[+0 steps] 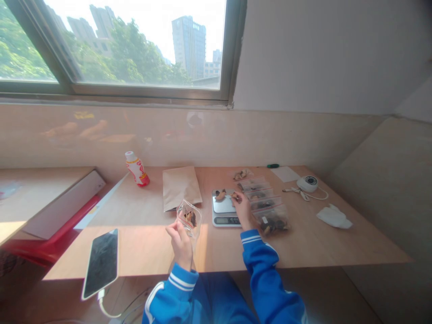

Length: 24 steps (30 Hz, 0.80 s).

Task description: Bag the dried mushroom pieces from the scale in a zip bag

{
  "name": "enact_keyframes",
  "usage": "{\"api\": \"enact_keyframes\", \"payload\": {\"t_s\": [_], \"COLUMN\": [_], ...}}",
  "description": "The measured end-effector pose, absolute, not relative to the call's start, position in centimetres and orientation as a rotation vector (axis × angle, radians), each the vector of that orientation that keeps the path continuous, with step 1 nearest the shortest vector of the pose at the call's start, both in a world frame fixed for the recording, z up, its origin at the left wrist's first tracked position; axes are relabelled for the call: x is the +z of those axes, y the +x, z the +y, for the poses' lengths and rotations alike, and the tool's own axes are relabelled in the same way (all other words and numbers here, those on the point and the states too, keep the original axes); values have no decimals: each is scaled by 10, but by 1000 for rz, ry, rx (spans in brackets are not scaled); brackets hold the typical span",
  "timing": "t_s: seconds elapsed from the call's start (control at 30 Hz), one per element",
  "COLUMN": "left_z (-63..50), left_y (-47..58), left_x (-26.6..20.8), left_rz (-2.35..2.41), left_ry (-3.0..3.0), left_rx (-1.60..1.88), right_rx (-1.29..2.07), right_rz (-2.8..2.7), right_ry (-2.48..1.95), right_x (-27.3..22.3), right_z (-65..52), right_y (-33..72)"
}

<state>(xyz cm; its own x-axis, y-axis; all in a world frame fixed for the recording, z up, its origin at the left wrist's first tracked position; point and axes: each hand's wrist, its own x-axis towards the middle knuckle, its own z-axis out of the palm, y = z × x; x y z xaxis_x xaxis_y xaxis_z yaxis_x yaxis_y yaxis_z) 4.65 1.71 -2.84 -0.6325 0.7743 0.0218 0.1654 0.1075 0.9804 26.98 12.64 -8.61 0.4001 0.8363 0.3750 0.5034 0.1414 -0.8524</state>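
Observation:
My left hand point(181, 243) is closed on a clear plastic zip bag point(195, 225), held upright with its mouth spread. Brown dried pieces point(190, 218) show inside the bag. Over the right part of a digital kitchen scale point(223, 206), my right hand point(242, 208) pinches a small brown dried piece point(234, 195). Another curled dried piece point(220, 194) lies on the scale's plate, left of my fingers. Part of the scale's front panel is hidden by my right hand and wrist. What the dried pieces are, I cannot tell.
Right of the scale lie several filled zip bags point(273, 220). A kraft paper pouch point(181, 186) and a red-white bottle point(137, 169) stand to the left, with a phone point(101, 261) at the front edge. White tissue point(334, 217) and a corded white device point(307, 183) are at right.

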Motion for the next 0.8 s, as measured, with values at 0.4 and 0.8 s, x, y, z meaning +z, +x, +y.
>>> {"api": "enact_keyframes", "payload": {"t_s": [0.4,0.8], "left_z": [22,32], "left_y": [55,76], "left_x": [-29,-41], "left_rz": [1776,1619], "left_ry": [938,986], "left_rx": [1583,1641], "right_rx": [595,960], "right_rz": [-1097,-1309], "right_ry": [-1319,-1126], "right_x": [-37,43], "right_z": [116,63], "right_y": [251,175]}}
